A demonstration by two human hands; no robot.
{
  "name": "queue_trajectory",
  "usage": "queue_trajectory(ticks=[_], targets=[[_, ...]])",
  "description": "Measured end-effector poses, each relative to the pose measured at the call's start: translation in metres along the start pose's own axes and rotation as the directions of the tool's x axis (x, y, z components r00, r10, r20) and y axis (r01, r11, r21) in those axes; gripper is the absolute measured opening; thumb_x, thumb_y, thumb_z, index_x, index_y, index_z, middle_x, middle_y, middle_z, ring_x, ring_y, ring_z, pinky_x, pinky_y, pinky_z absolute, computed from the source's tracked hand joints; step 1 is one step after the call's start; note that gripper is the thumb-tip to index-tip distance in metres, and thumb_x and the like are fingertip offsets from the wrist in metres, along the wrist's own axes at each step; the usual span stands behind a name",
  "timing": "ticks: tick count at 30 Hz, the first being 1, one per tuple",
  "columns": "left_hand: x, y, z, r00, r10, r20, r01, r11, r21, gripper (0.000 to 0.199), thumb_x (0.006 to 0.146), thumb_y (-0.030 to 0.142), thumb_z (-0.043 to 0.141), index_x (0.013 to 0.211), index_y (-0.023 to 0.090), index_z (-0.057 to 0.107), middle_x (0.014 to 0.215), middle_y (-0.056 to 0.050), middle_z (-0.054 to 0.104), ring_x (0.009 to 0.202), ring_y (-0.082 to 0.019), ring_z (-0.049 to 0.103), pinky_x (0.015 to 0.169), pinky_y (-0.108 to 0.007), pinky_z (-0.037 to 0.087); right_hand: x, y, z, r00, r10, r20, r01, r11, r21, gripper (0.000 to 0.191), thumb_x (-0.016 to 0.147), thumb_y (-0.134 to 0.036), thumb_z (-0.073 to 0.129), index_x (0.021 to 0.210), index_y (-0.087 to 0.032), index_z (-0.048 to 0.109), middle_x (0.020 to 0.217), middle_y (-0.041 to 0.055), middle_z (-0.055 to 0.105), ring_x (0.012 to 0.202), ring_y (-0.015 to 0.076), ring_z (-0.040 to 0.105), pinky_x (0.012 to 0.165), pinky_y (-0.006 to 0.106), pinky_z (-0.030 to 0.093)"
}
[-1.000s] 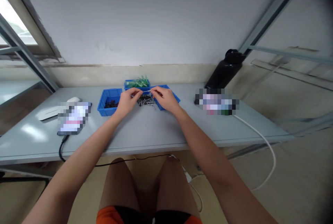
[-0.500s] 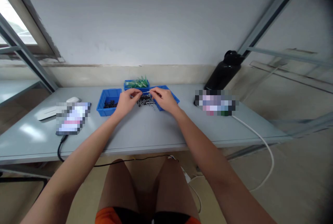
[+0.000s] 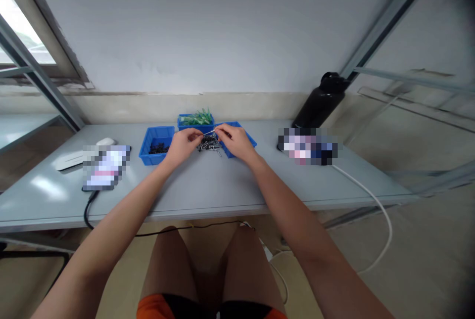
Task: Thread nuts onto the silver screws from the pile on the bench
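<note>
My left hand (image 3: 185, 144) and my right hand (image 3: 234, 140) are closed in pinches on the two ends of a thin, pale metallic rod (image 3: 209, 133). Its exact kind is too small to make out. Beneath it lies a loose pile of dark and silvery slim metal pieces (image 3: 210, 144) on the table. Left of my left hand is a blue bin (image 3: 146, 156) with small black parts (image 3: 159, 149) in it. Another blue bin (image 3: 251, 137) sits partly hidden behind my right hand. At the back, a third blue bin (image 3: 196, 127) contains green pieces (image 3: 198, 117).
A phone (image 3: 106, 168) with a black cable and a white case (image 3: 106, 142) lie on the grey table (image 3: 208, 188) at left. To the right, a black bottle (image 3: 318, 106) stands behind a second device (image 3: 308, 147) with a white cable (image 3: 365, 190). Wall behind.
The thin rod is tilted slightly more, its right end higher. Both hands remain in nearly the same place, and the view has shifted a little.
</note>
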State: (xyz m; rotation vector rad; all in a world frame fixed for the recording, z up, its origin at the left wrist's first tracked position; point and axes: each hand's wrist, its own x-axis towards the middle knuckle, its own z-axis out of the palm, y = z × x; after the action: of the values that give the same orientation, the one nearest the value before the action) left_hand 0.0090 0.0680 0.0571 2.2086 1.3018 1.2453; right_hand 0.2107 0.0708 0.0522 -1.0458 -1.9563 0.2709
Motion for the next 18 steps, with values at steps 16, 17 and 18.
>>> queue_trajectory(ticks=[16,17,18], targets=[[-0.0012,0.0049,-0.0016,1.000,0.008,0.025,-0.008,1.000,-0.023,0.014,0.081,0.025,0.059,0.080,0.016,0.070,0.075,-0.003,0.071,0.066,-0.013,0.060,0.067,-0.024,0.048,-0.0003,0.0022,0.0014,1.000,-0.001,-0.003,0.001,1.000,0.006,0.034,0.094,-0.045,0.044,0.092,-0.022,0.068,0.074,0.0024,0.068,0.066,0.0158,0.059,0.067,0.028,0.043],[-0.0012,0.0050,-0.0017,1.000,0.008,0.024,-0.008,1.000,-0.023,0.014,0.081,0.025,0.059,0.080,0.016,0.070,0.075,-0.002,0.071,0.066,-0.013,0.060,0.067,-0.024,0.048,-0.0003,0.0023,0.0014,1.000,0.001,-0.004,-0.001,1.000,0.007,0.034,0.094,-0.045,0.044,0.092,-0.022,0.068,0.075,0.0024,0.068,0.066,0.0159,0.059,0.067,0.028,0.043],[-0.0012,0.0051,-0.0017,1.000,0.007,0.021,-0.007,1.000,-0.022,0.014,0.081,0.025,0.059,0.080,0.016,0.070,0.074,-0.002,0.071,0.065,-0.013,0.060,0.066,-0.024,0.048,-0.0004,0.0022,0.0014,1.000,0.003,-0.005,-0.003,1.000,0.006,0.034,0.094,-0.046,0.044,0.092,-0.022,0.068,0.075,0.0024,0.068,0.066,0.0159,0.059,0.067,0.028,0.043]])
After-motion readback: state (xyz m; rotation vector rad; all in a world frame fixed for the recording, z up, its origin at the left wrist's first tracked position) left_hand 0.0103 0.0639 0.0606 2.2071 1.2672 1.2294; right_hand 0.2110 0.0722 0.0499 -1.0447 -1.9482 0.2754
